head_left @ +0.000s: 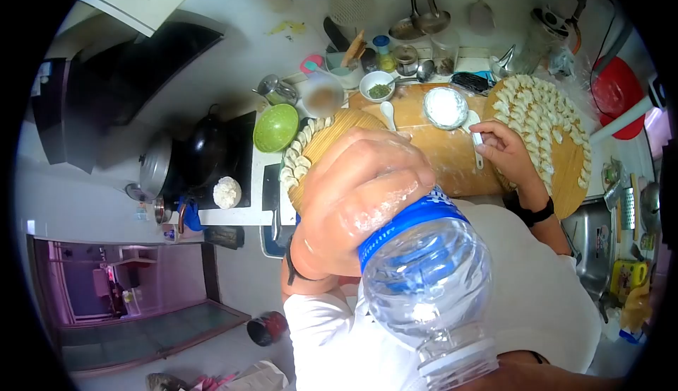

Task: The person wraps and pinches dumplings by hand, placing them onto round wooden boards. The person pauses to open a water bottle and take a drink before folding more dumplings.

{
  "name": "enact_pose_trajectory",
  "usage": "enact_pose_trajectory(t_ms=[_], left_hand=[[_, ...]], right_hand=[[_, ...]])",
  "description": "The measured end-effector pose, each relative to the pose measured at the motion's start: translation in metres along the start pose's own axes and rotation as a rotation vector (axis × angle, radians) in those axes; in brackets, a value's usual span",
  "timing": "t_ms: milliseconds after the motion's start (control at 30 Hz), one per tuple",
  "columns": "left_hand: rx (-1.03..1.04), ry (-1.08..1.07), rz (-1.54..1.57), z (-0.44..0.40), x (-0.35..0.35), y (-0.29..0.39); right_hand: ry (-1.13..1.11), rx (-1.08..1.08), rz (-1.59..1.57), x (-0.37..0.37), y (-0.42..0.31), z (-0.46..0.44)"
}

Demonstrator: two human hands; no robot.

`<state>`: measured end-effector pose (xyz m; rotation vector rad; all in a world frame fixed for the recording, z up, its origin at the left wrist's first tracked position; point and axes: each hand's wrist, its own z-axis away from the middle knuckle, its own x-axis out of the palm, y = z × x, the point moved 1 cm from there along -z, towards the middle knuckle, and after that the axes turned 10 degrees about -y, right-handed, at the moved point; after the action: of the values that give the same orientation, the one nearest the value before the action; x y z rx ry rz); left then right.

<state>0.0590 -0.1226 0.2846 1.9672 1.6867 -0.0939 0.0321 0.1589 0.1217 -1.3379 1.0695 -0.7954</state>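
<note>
My left hand [367,197] is wrapped round a clear plastic water bottle [427,271] with a blue label. The bottle is raised close to the camera, its neck pointing down towards me. Flour dusts the fingers. Over the floured wooden board [427,161], my right hand [507,149] pinches a small white piece that looks like a bottle cap [477,139]. Beside that hand are a bowl of white flour [445,107] and a white spoon handle [479,159]. A round board [565,190] of shaped dumplings lies just right of it.
Another round board [335,126] with dumplings along its edge is partly hidden by my left hand. A green bowl [275,128], a small bowl of green herbs [377,87] and jars line the back. The black wok [212,147] is at left, the sink [595,243] at right.
</note>
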Motion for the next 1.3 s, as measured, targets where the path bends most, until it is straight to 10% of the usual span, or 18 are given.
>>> enact_pose_trajectory(t_ms=[1300], left_hand=[[0.349, -0.032, -0.548, -0.1, -0.007, 0.016]], right_hand=[[0.005, -0.1, -0.058, -0.035, 0.037, -0.017]])
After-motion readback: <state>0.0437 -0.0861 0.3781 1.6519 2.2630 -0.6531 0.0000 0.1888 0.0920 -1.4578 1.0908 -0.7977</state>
